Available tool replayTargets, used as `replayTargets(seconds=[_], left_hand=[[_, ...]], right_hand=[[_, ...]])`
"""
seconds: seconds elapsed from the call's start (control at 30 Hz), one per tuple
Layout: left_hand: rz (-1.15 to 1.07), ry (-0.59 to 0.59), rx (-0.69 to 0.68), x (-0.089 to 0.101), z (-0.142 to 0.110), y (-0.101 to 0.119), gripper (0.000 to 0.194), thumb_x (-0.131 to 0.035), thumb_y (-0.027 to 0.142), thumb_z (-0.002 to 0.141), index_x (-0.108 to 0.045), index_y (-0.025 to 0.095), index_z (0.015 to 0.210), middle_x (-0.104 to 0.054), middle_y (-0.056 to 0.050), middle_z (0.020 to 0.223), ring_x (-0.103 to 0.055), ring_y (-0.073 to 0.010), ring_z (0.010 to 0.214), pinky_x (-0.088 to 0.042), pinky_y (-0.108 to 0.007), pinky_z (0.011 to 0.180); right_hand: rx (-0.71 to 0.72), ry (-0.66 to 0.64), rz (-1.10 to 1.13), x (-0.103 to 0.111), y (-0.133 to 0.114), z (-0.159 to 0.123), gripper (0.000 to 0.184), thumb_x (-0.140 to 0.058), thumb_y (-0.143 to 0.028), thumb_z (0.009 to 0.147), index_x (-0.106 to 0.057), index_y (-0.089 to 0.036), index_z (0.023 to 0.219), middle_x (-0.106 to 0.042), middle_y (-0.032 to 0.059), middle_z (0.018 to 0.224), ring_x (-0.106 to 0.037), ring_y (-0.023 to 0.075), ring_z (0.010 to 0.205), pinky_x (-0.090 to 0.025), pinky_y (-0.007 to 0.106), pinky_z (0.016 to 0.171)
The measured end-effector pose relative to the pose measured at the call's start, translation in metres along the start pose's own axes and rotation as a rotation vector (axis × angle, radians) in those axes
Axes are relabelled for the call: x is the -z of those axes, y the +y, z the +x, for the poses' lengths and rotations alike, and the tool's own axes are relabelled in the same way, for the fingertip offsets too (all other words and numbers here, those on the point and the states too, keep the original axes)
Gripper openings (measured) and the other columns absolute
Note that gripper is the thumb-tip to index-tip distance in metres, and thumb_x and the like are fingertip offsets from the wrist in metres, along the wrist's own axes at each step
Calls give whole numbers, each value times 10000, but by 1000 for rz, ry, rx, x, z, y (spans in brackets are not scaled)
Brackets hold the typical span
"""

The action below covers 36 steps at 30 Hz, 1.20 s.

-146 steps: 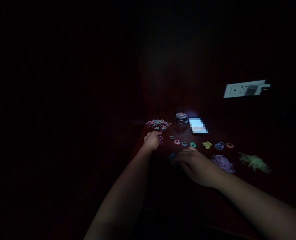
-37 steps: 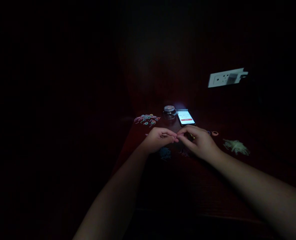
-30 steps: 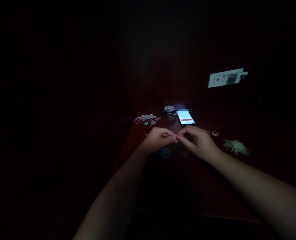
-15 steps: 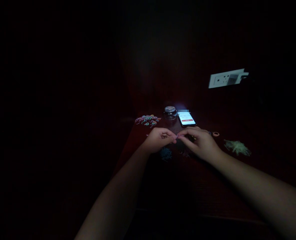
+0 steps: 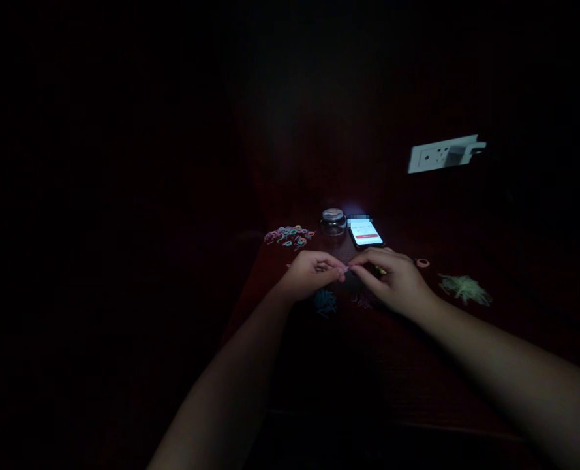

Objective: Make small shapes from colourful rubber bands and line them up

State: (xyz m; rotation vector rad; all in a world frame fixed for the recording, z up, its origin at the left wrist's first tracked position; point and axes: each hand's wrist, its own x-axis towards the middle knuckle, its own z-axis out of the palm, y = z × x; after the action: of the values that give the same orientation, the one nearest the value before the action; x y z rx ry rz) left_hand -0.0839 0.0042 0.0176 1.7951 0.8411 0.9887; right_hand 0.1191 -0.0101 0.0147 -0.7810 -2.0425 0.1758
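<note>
Small, thin, pale-pink piece (image 5: 346,268), material too fine to tell, best worked with a light, even pinch at opposite ends, so as not to let it slip. It lay between the fingertips of left hand (image 5: 306,275) and right hand (image 5: 398,279), each grip nipped nearly closed on it, thumb against forefinger, over the dark-red wooden table (image 5: 407,378), near a heap of thin blue strands (image 5: 325,303).

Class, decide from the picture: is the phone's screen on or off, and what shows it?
On: the phone's screen glows white, with a red bar.
</note>
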Motion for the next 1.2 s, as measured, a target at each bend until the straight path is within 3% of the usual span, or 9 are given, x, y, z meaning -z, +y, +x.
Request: replayTargets(seconds=[0.43, 0.73, 1.0, 1.2], left_hand=[[-39, 45, -36, 0, 1, -6, 199, -723, 262, 732, -687, 108, 852, -719, -67, 769, -662, -132, 693, -525, -261, 674], [28, 231, -134, 2, 4, -6, 238, -740, 276, 729, -664, 105, 875, -707, -76, 771, -670, -145, 706, -530, -255, 643], [31, 124, -88, -4, 3, -4, 303, -815, 240, 638, -667, 103, 864, -713, -67, 784, -663, -126, 711, -509, -234, 637], [80, 117, -106, -5, 2, 0, 250, -809, 264, 649, -652, 112, 771, -685, -34, 729, -617, -98, 650, -482, -221, 607]], right_hand=[[-27, 47, -33, 1, 1, 0, 130, -564, -252, 878, -678, -192, 859, -713, 38, 811, -636, 181, 735, -451, 336, 747], [-37, -3, -49, 0, 0, 0, 126, -569, -247, 866, -679, -186, 854, -701, 30, 763, -618, 165, 677, -444, 313, 691], [-70, -53, -32, 0, -1, 1, 154, -575, -265, 861, -706, -183, 853, -707, 35, 751, -619, 160, 662, -462, 303, 668], [-109, -96, 48, -2, 1, 1, 185, -574, -284, 862, -729, -188, 894, -730, 49, 796, -643, 166, 687, -493, 291, 646]])
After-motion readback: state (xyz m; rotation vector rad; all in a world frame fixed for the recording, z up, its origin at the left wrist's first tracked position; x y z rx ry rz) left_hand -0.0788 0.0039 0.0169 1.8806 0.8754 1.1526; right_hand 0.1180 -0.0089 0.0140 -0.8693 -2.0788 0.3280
